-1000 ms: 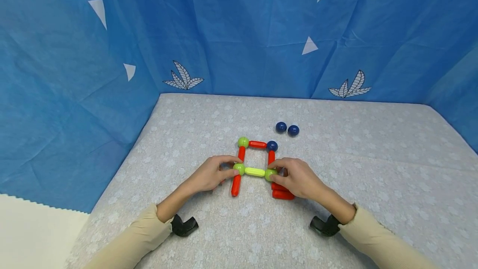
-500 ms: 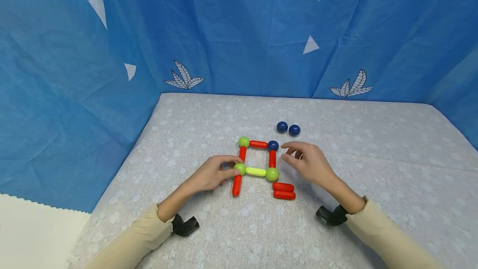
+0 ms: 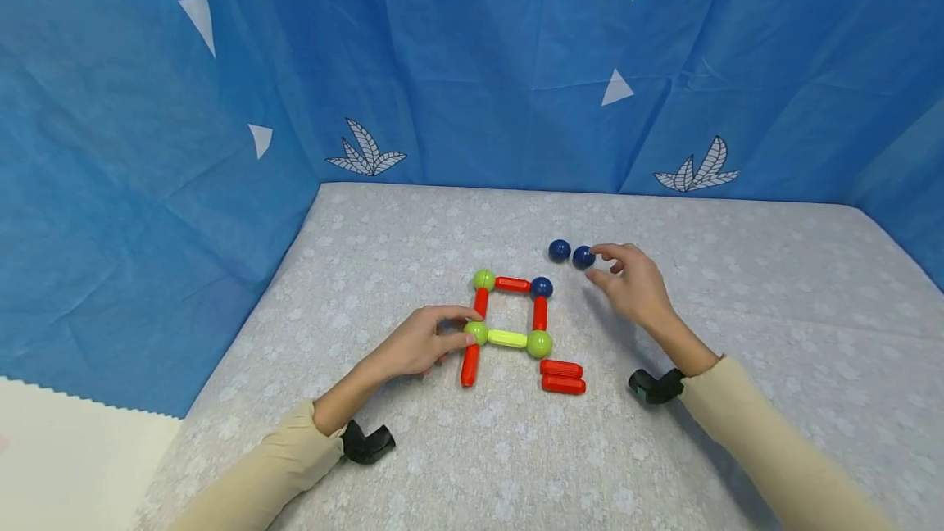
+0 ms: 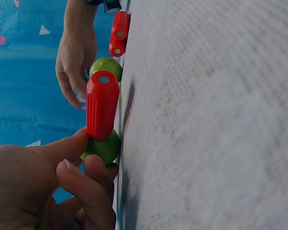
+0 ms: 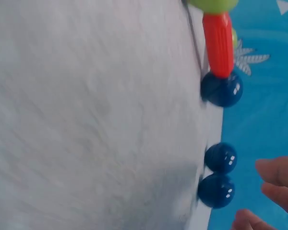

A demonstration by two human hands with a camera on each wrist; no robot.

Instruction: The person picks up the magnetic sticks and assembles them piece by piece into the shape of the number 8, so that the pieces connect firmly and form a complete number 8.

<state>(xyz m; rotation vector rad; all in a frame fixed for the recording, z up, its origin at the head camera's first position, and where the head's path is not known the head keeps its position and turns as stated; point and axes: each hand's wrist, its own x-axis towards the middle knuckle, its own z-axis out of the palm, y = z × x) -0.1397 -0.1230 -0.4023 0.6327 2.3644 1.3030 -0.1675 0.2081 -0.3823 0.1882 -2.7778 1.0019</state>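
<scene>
We see the left hand (image 3: pixel 419 342) pinching a green ball (image 3: pixel 477 333) of the rod frame (image 3: pixel 540 314), towards the left edge of the tabletop (image 3: pixel 457 465) — the right hand (image 3: pixel 634 281), fingers parted, hovers just beside a loose blue ball (image 3: pixel 583 257), nearer the back edge.

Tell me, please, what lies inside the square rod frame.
Inside the square rod frame, patterned grey tablecloth shows. Tablecloth beneath the frame itself is covered; left fingers partly hide its near-left green ball.
</scene>
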